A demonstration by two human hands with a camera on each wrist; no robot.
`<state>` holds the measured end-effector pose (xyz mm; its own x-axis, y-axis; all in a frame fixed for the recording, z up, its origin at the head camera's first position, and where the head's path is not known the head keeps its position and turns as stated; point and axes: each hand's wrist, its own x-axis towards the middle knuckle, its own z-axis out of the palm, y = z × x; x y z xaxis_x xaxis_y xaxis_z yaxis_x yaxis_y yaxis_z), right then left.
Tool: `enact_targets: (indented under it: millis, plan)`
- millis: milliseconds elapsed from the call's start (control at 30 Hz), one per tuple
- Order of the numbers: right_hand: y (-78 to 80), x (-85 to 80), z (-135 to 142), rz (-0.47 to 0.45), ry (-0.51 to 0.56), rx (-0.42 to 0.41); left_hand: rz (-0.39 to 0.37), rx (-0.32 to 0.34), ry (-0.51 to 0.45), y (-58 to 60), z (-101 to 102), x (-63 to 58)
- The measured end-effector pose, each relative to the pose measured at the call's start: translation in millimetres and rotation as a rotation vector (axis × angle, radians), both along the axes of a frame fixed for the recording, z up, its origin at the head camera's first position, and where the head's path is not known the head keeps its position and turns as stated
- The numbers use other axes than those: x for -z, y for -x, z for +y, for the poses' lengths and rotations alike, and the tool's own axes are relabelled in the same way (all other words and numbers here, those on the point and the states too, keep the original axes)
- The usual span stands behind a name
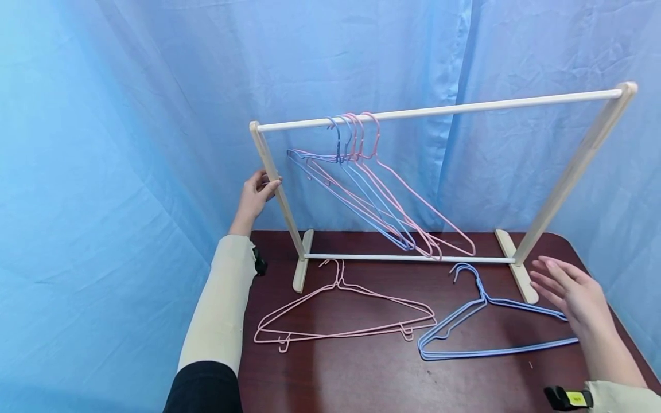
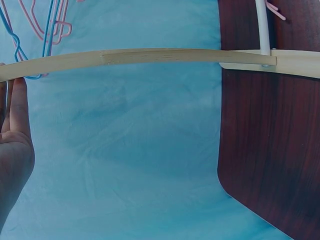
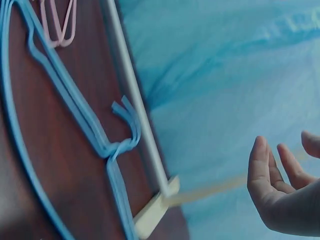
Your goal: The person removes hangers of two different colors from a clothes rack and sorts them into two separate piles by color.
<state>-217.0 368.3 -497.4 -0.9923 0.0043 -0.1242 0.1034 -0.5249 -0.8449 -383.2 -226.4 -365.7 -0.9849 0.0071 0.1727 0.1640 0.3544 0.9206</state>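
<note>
On the dark bench (image 1: 361,381), a wooden rack (image 1: 490,106) is standing with hung hangers (image 1: 383,193) on its bar, while a pink hanger pair (image 1: 330,336) and a blue hanger set (image 1: 483,296) are lying in front. The left hand (image 1: 256,195) is gripping the left post (image 1: 286,212), probably steadying it; the empty right hand (image 1: 575,289), fingers loosely apart, is hovering near the right post (image 1: 575,169), and grasping would be requiring closed fingers.

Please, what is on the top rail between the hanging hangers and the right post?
Nothing: the top rail is bare from the hanging hangers to the right post in the head view.
</note>
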Motion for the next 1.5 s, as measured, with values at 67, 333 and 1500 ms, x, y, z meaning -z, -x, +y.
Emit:
enact_targets:
  millis: [67,333,1500]
  plan:
    - [2.1,-6.5,-10,0.042,0.004,-0.023,0.003,-0.001,0.005,-0.4,0,-0.1]
    - [9.6,-23.4,-50,0.148,-0.074,-0.079,0.001,-0.009,-0.011,18.8,-9,18.5]
    - [17.4,-45.8,-122,0.266,0.056,-0.079,-0.006,-0.019,0.009,-2.0,1,-2.2]
